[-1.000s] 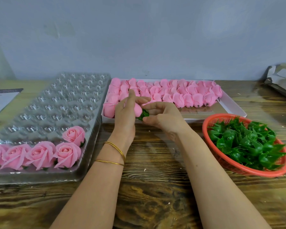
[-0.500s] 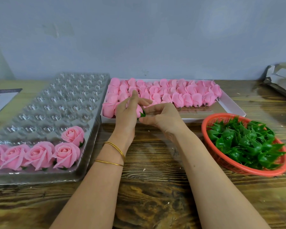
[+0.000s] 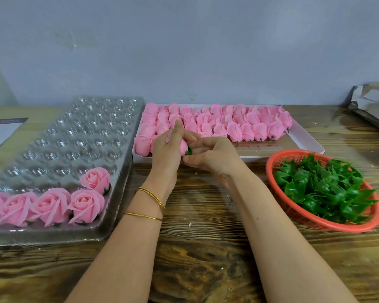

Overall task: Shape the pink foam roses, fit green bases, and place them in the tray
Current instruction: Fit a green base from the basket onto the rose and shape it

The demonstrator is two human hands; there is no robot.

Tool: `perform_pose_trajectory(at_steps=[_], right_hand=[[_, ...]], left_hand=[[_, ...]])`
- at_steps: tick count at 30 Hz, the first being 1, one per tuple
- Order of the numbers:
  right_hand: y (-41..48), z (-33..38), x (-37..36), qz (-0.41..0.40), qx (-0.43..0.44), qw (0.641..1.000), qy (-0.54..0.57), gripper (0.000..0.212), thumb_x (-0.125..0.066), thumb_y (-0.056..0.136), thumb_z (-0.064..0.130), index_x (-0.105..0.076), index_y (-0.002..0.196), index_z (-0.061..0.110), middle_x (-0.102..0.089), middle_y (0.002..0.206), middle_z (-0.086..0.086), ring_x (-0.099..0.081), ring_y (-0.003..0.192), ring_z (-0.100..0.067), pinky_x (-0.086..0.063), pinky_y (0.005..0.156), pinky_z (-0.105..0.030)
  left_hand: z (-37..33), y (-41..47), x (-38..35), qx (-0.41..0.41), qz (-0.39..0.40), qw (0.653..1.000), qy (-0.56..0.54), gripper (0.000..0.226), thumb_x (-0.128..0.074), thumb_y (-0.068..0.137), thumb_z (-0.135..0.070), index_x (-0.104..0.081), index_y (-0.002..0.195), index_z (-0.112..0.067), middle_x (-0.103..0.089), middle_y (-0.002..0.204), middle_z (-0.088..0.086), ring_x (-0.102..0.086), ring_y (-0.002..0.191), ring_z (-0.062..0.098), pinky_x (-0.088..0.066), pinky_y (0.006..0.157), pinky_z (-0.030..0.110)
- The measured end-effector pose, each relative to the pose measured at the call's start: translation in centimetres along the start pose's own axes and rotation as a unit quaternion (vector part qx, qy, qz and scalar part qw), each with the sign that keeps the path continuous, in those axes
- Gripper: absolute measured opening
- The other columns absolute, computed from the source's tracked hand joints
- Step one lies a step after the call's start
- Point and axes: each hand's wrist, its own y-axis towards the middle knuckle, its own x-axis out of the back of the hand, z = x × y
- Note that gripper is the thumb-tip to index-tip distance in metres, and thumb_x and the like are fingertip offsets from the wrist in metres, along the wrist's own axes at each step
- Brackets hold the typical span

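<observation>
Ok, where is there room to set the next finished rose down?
Free: in the tray, the cups left of the lone second-row rose and every row behind it; bare wood between tray and red basket. Crowded: its near row, the white box of buds, the basket.

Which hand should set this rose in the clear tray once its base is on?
Probably left: the left hand holds the rose and the clear tray lies on its side; the right hand pinches only the green base.

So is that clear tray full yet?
Mostly empty: the clear tray holds a few finished roses at its near end; the rest is bare.
</observation>
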Motion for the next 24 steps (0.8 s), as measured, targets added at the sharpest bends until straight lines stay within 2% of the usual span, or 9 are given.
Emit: perform_pose_trajectory(at_steps=[3, 6, 7, 9, 12, 14, 16, 19, 24], right_hand=[[-0.02, 0.12, -0.11, 0.002, -0.012, 1.000, 0.013, 0.033, -0.073, 0.070, -0.020, -0.068, 0.089, 0.006, -0.069, 0.079, -0.007, -0.069, 0.085, -0.023, -0.058, 0.089, -0.041], [-0.13, 0.26, -0.30, 0.024, -0.022, 0.996, 0.086, 0.027, -0.064, 0.075, -0.024, -0.065, 0.094, -0.005, -0.069, 0.076, -0.007, -0.069, 0.080, -0.022, -0.057, 0.090, -0.044], [-0.16, 0.34, -0.33, 0.035, -0.026, 0.992, 0.118, 0.023, -0.060, 0.078, -0.025, -0.065, 0.092, -0.007, -0.070, 0.081, -0.010, -0.069, 0.080, -0.022, -0.058, 0.088, -0.042], [-0.19, 0.56, -0.31, 0.044, -0.035, 0.986, 0.154, 0.019, -0.054, 0.083, -0.024, -0.065, 0.091, -0.010, -0.068, 0.106, -0.016, -0.069, 0.086, -0.023, -0.061, 0.079, -0.036], [-0.05, 0.56, -0.23, 0.038, -0.049, 0.983, 0.174, 0.022, -0.050, 0.088, -0.020, -0.063, 0.106, -0.016, -0.063, 0.126, -0.016, -0.067, 0.098, -0.025, -0.061, 0.076, -0.035], [-0.14, 0.49, -0.31, 0.042, -0.053, 0.982, 0.177, 0.021, -0.051, 0.089, -0.019, -0.063, 0.106, -0.015, -0.063, 0.127, -0.015, -0.067, 0.097, -0.022, -0.062, 0.074, -0.034], [-0.25, 0.44, -0.44, 0.044, -0.056, 0.979, 0.190, 0.016, -0.053, 0.089, -0.018, -0.066, 0.095, -0.011, -0.064, 0.124, -0.014, -0.067, 0.093, -0.019, -0.062, 0.070, -0.031], [-0.28, 0.43, -0.37, 0.044, -0.066, 0.974, 0.211, 0.020, -0.055, 0.088, -0.017, -0.066, 0.080, -0.004, -0.064, 0.114, -0.011, -0.067, 0.089, -0.018, -0.060, 0.064, -0.029], [-0.12, 0.34, -0.33, 0.039, -0.075, 0.976, 0.201, 0.019, -0.055, 0.089, -0.016, -0.067, 0.082, -0.003, -0.062, 0.115, -0.012, -0.068, 0.088, -0.020, -0.061, 0.065, -0.029]], left_hand=[[0.10, 0.05, 0.03, -0.008, -0.004, 1.000, 0.010, 0.054, -0.048, 0.099, -0.044, -0.067, 0.051, -0.027, -0.074, 0.076, -0.004, -0.069, 0.078, 0.005, -0.047, 0.084, 0.033], [0.26, 0.05, 0.00, -0.021, -0.001, 1.000, 0.020, 0.057, -0.048, 0.102, -0.039, -0.065, 0.049, -0.027, -0.074, 0.075, -0.005, -0.069, 0.077, 0.004, -0.046, 0.081, 0.029], [0.30, 0.04, 0.02, -0.024, 0.000, 0.999, 0.023, 0.057, -0.048, 0.102, -0.038, -0.065, 0.049, -0.027, -0.074, 0.075, -0.005, -0.069, 0.077, 0.004, -0.046, 0.081, 0.027], [0.36, 0.04, 0.07, -0.027, 0.002, 0.999, 0.026, 0.057, -0.048, 0.102, -0.038, -0.064, 0.049, -0.027, -0.074, 0.076, -0.005, -0.069, 0.078, 0.004, -0.046, 0.080, 0.025], [0.53, 0.12, 0.13, -0.031, 0.000, 0.999, 0.034, 0.057, -0.047, 0.102, -0.039, -0.064, 0.049, -0.028, -0.074, 0.077, -0.007, -0.069, 0.080, 0.003, -0.045, 0.081, 0.025], [0.64, 0.12, 0.08, -0.035, -0.004, 0.999, 0.040, 0.056, -0.047, 0.102, -0.040, -0.064, 0.050, -0.028, -0.074, 0.077, -0.006, -0.069, 0.081, 0.004, -0.045, 0.079, 0.024], [0.75, 0.17, 0.08, -0.040, -0.007, 0.998, 0.045, 0.054, -0.047, 0.101, -0.041, -0.064, 0.051, -0.028, -0.074, 0.078, -0.006, -0.069, 0.081, 0.003, -0.044, 0.078, 0.023], [0.83, 0.23, 0.19, -0.043, -0.002, 0.998, 0.048, 0.053, -0.046, 0.101, -0.043, -0.063, 0.052, -0.028, -0.074, 0.080, -0.005, -0.069, 0.084, 0.004, -0.043, 0.080, 0.025], [0.83, 0.26, 0.12, -0.042, -0.006, 0.997, 0.063, 0.056, -0.046, 0.102, -0.042, -0.062, 0.050, -0.028, -0.074, 0.079, -0.007, -0.068, 0.082, 0.000, -0.042, 0.079, 0.026]])
